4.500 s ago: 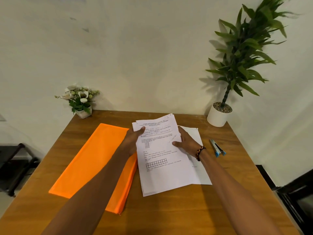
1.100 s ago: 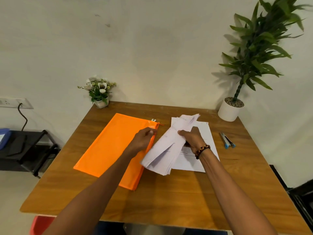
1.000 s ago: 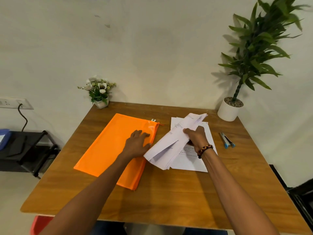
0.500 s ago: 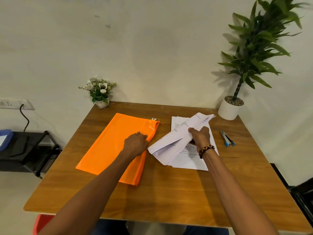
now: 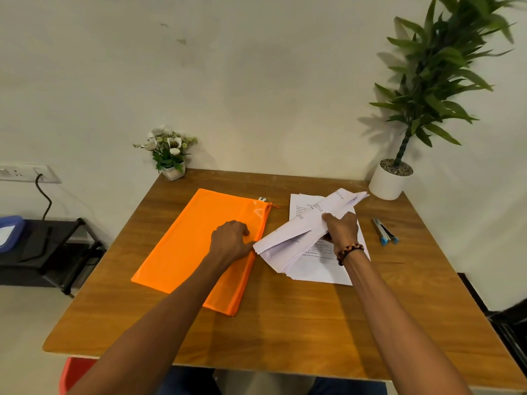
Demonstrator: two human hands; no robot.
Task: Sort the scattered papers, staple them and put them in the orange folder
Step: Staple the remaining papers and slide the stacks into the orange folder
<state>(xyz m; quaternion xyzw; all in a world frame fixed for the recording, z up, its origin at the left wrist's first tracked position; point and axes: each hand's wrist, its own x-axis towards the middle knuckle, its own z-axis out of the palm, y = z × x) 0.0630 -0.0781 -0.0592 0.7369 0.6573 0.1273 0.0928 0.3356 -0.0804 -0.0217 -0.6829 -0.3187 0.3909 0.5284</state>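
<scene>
Print on the papers [image 5: 302, 238] is too small to read as the right hand [image 5: 340, 228] grips the bent bundle over a loose sheet [image 5: 322, 269] at table [image 5: 285, 332] centre, the left hand [image 5: 231, 240], fingers curled, resting on the orange folder [image 5: 188, 246] toward nine o'clock, a stapler [image 5: 385, 232] at three, potted plant [image 5: 422, 104] at two.

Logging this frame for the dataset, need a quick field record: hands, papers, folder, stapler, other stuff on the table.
left hand: fingers curled, resting on the orange folder near its right edge
right hand: gripping the bundle of papers
bundle of papers: bent, lifted at an angle, lower end near the folder's edge
loose sheet: flat on the table under the bundle
orange folder: flat, left of the papers; whether it is open cannot be told
stapler: right of the papers, untouched
table: wooden; flower pot back left, tall plant back right
</scene>
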